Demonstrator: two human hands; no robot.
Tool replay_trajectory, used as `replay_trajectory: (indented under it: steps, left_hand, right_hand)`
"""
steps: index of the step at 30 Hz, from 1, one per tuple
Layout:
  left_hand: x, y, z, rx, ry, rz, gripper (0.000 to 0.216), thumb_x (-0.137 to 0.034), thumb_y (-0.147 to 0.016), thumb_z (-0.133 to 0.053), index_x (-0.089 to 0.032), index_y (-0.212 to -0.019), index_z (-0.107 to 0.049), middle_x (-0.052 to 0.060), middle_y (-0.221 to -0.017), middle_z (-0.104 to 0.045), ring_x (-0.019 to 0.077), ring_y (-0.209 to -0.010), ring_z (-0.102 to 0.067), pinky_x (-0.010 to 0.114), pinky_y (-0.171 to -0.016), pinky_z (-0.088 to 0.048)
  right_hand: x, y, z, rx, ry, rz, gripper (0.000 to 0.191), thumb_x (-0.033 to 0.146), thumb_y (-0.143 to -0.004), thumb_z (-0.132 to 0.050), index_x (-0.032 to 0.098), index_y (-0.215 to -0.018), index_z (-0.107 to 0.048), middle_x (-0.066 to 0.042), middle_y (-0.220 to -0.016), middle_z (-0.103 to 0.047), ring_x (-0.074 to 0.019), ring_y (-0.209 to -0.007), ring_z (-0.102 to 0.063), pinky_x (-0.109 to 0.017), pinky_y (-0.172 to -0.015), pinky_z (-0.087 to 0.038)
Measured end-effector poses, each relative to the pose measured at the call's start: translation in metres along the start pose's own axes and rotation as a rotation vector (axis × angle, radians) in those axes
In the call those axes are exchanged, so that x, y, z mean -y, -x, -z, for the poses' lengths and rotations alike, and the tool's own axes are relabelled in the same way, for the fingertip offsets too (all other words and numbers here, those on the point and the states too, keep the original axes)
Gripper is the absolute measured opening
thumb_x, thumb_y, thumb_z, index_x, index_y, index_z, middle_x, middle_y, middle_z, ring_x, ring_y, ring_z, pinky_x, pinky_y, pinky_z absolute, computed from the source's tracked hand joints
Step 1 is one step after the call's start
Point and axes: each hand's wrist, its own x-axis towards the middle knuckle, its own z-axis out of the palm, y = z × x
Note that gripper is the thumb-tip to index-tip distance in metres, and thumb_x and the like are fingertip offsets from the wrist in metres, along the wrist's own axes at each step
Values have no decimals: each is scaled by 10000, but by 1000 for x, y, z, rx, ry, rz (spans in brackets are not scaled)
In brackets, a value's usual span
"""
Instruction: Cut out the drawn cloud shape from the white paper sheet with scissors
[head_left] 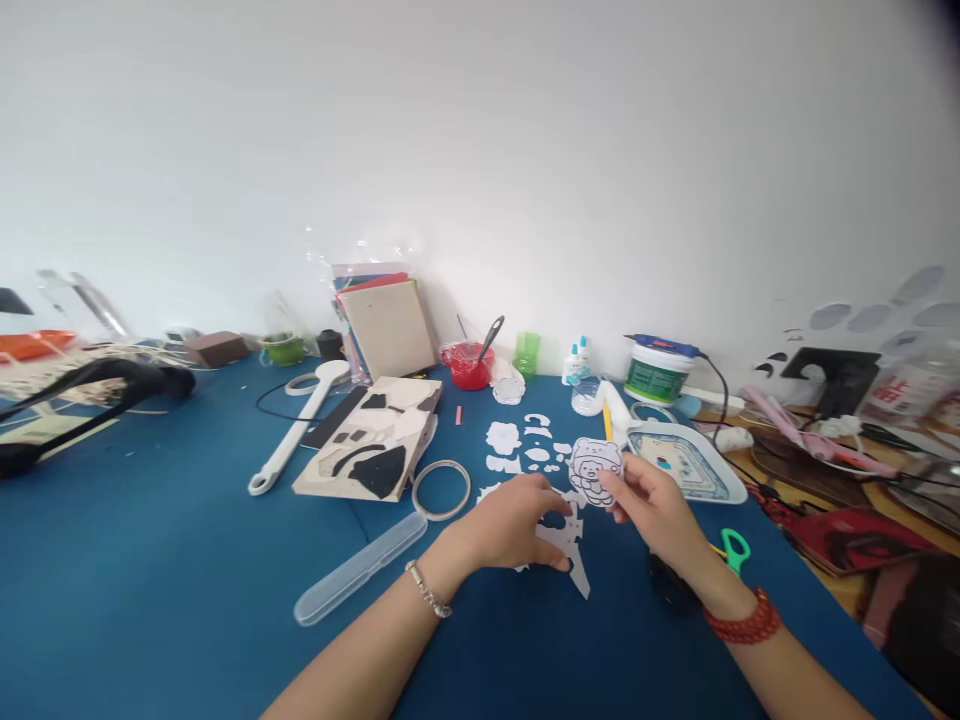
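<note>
My right hand (661, 508) pinches a white paper cutout (591, 468) between thumb and fingers. A cartoon figure in black outline is drawn on it. To its left, my left hand (510, 522) hovers low over a cut-up white paper scrap (577, 578), thumb and fingers curved apart. Part of that scrap is hidden behind the hand, and whether the fingertips touch it I cannot make out. Just beyond lie several small white paper pieces (503, 437) on the blue tabletop (225, 600). Green-handled scissors (736, 550) are partly covered by my right forearm.
Left of my hands are a tape roll (442, 490), a clear long case (360, 568), a board with dark cutouts (375, 440) and a white long-handled spoon (296, 440). Behind stand a red cup (469, 370), glue bottles (574, 366) and a white-green tub (658, 374). A tray (720, 480) lies right.
</note>
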Motion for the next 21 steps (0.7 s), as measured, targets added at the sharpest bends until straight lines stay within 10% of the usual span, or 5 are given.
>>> replay_trajectory:
  steps: [14, 21]
  left_hand:
    - [28, 68, 35, -552, 118, 244, 187, -275, -887, -602, -247, -1057, -676, 38, -1097, -658, 191, -1000, -618, 326, -883, -512]
    - [118, 43, 155, -911, 28, 630, 363, -342, -918, -595, -172, -1235, -553, 98, -1258, -576, 243, -1073, -600, 462, -894, -528]
  right_hand:
    - [6, 7, -6, -32, -25, -78, 456, 646, -797, -624, 196, -790, -548, -13, -665, -567, -151, -523, -527, -265, -525, -485]
    - [-5, -1, -4, 26, -3, -104, 481, 669, -792, -597, 189, -801, -582, -16, -638, -560, -167, -521, -546, -258, -506, -487]
